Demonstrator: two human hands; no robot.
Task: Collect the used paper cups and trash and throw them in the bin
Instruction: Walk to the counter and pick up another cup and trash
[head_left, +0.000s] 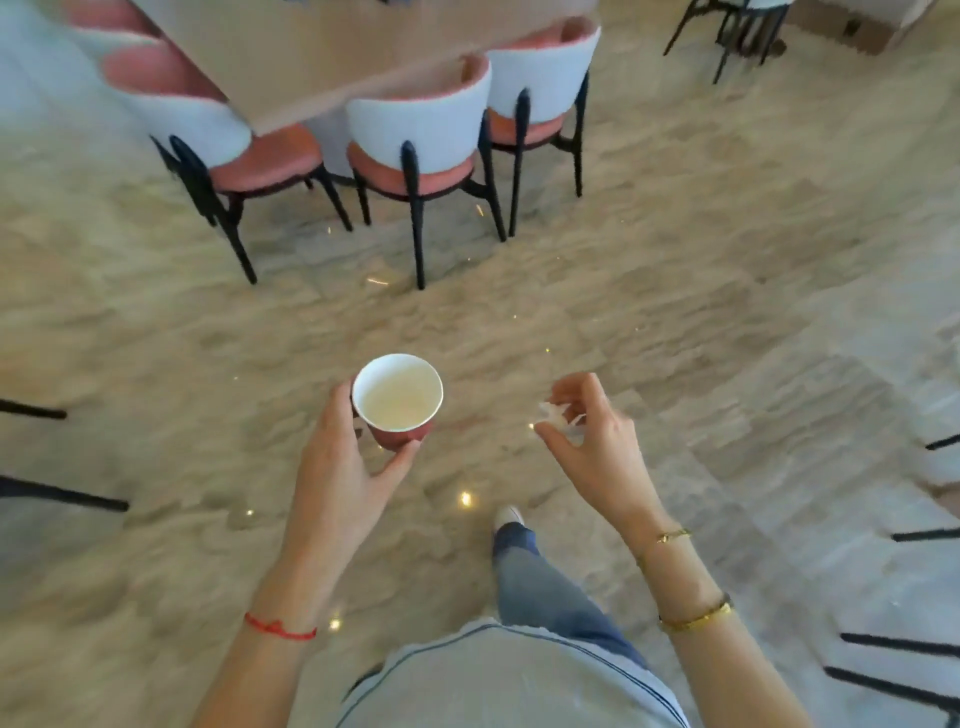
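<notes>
My left hand (343, 462) grips a red paper cup (398, 399) by its side, thumb low on the wall. The cup is upright, white inside, with pale liquid or residue at the bottom. My right hand (592, 436) pinches a small crumpled white wrapper (558, 418) between its fingertips. Both hands are held out in front of me above the marbled floor. No bin is in view.
A beige table (332, 57) with pink-and-white chairs (415, 150) stands ahead. Dark chair legs (898, 644) show at the right edge, and other dark chair legs (57, 499) at the left. More chairs (737, 26) stand far right. My leg (535, 571) steps forward over open floor.
</notes>
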